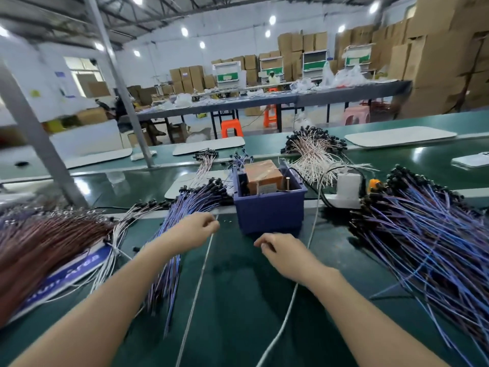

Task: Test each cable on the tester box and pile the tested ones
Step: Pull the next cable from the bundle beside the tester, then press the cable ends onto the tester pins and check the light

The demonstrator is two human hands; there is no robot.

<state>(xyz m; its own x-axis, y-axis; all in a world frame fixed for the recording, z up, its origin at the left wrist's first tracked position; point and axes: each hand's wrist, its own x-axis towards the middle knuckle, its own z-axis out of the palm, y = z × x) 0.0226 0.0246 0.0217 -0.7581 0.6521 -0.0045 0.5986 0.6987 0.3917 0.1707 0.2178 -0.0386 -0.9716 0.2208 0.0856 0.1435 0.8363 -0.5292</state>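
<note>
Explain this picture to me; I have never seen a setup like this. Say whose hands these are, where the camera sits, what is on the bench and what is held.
There is no machine here. A person works with bare hands, and the single camera sits on their head, looking forward and down. The left hand pinches a thin cable that trails toward the viewer. The right hand is curled; whether it holds anything is unclear. Ahead of the hands, on the green bench, stands the blue tester box. A big pile of purple cables lies to its right and a smaller purple bundle to its left. Reddish-brown cables lie at far left and pale cables behind the box. A white power strip sits beside the box.
</note>
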